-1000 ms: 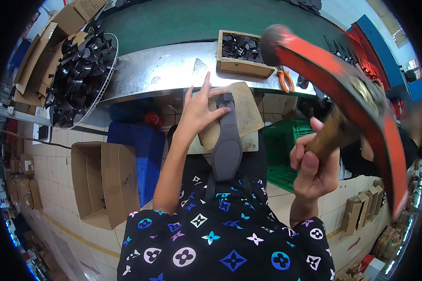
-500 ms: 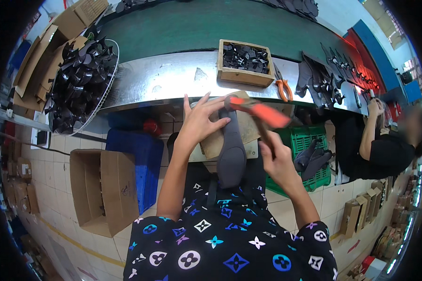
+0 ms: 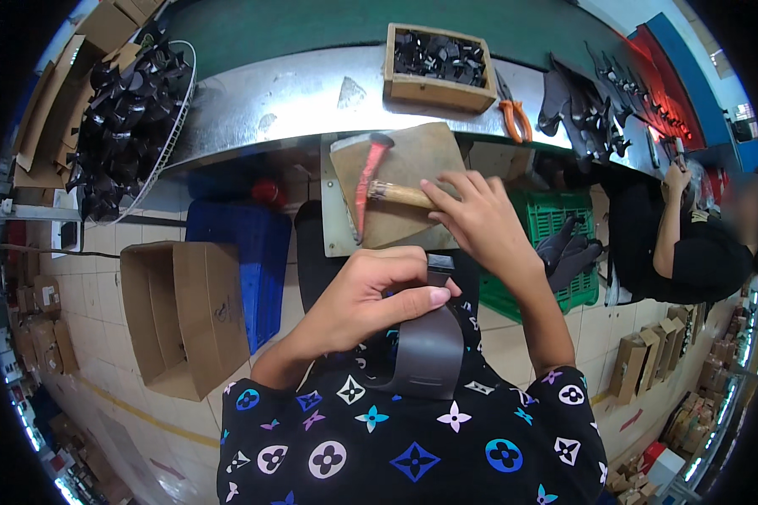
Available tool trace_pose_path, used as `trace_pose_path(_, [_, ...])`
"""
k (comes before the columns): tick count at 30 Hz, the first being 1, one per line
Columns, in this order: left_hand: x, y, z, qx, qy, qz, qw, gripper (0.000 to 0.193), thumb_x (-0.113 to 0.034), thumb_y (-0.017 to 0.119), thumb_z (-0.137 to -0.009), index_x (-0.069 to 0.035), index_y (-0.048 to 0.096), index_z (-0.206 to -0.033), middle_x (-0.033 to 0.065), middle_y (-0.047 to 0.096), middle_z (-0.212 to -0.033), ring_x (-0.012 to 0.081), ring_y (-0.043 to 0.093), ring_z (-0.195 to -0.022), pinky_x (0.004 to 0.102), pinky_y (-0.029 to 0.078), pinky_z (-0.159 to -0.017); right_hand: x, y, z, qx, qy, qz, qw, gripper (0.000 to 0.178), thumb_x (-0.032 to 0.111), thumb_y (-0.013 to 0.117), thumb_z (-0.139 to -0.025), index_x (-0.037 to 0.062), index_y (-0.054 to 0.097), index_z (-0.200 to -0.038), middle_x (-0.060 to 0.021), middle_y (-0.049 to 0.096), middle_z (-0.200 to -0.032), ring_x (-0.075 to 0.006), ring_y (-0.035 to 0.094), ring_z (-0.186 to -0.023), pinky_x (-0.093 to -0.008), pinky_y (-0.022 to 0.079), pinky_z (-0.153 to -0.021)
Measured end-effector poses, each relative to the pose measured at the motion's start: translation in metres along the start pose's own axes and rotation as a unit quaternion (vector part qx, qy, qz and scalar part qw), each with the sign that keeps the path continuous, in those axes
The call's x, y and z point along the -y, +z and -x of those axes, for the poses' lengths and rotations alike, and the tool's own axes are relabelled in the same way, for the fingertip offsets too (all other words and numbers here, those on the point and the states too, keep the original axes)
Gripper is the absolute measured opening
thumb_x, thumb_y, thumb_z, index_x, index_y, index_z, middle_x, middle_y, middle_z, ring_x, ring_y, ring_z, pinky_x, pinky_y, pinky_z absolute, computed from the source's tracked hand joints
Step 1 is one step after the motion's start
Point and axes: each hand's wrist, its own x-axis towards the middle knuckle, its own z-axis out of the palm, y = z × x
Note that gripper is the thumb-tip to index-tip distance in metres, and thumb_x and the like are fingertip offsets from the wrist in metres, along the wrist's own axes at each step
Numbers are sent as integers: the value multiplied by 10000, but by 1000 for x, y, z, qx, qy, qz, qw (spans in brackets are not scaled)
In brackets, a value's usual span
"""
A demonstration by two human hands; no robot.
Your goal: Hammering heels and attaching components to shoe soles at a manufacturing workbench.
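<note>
Close above my lap, my left hand (image 3: 379, 290) is closed round the narrow heel end of a dark brown shoe sole (image 3: 429, 353). The sole's broad part curves down toward me, and a small black block (image 3: 440, 268) sticks out past my fingers. To the far right of it, my right hand (image 3: 484, 219) has thumb and index finger at the end of a hammer's wooden handle (image 3: 400, 194). The red hammer head (image 3: 367, 185) rests on a worn tan board (image 3: 421, 160), which lies over a pale plate (image 3: 337, 220).
A wooden box (image 3: 438, 94) of small black pieces stands on the metal bench edge, with orange-handled pliers (image 3: 515, 118) beside it. Heaped dark parts fill a basket (image 3: 177, 130) at left. A blue bin (image 3: 265, 286), cardboard box (image 3: 210, 320) and green crate (image 3: 577, 290) flank me. A co-worker (image 3: 699, 227) sits right.
The hammer has come down from mid-swing to rest on the board. My left hand has drawn the sole off the board toward my body and turned it over, heel end up.
</note>
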Motion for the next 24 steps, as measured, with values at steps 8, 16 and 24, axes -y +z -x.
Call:
trace_pose_path(8, [0, 11, 7, 52, -47, 86, 994, 244, -181, 601, -988, 45, 669, -1049, 87, 672, -958, 156, 630, -927, 288, 473, -834, 43, -8, 21, 20, -1, -740, 672, 532, 536, 514, -985, 21, 646, -975, -155, 630, -1029, -301, 587, -1036, -455, 459, -950])
trace_pose_path(16, [-11, 11, 9, 28, -41, 100, 994, 268, -186, 591, -998, 31, 667, -1136, 101, 719, -977, 162, 681, -920, 288, 514, -818, 47, -23, 8, -41, -99, -678, 728, 396, 399, 589, -961, 11, 674, -959, -198, 681, -1001, -368, 624, -1022, -485, 429, -961])
trace_pose_path(24, [1, 16, -3, -76, 17, -114, 990, 233, -185, 582, -940, 31, 624, -1015, 257, 651, -833, 423, 651, -739, 462, 507, -668, 43, -9, 18, -98, 2, -560, 823, 203, 179, 615, -898, 24, 733, -955, -164, 748, -1029, -329, 666, -1130, -489, 310, -1102])
